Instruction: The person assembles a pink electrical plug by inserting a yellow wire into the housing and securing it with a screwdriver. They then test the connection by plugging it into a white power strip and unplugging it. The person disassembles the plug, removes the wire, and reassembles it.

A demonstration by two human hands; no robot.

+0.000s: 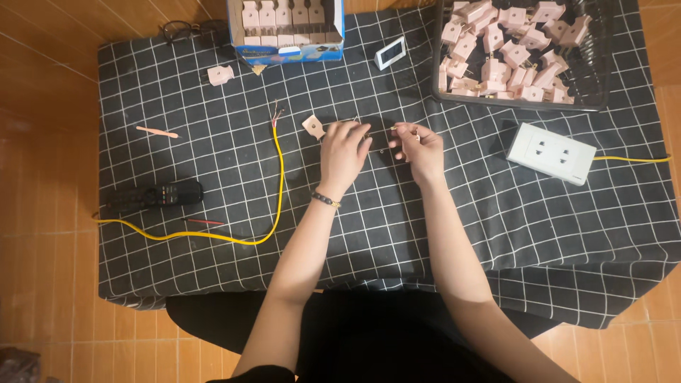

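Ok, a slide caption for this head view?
Two hands, left hand and right hand, handle small metal parts beside a pink plug piece on a checked cloth.

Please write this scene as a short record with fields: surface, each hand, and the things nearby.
surface: black checked cloth on a wooden floor
left hand: palm down, beside a pink plug half
right hand: pinches a small metal part, too small to name
cable: yellow cable, bare wire ends
containers: black basket and blue box, both holding pink plugs
other: white socket block, black remote
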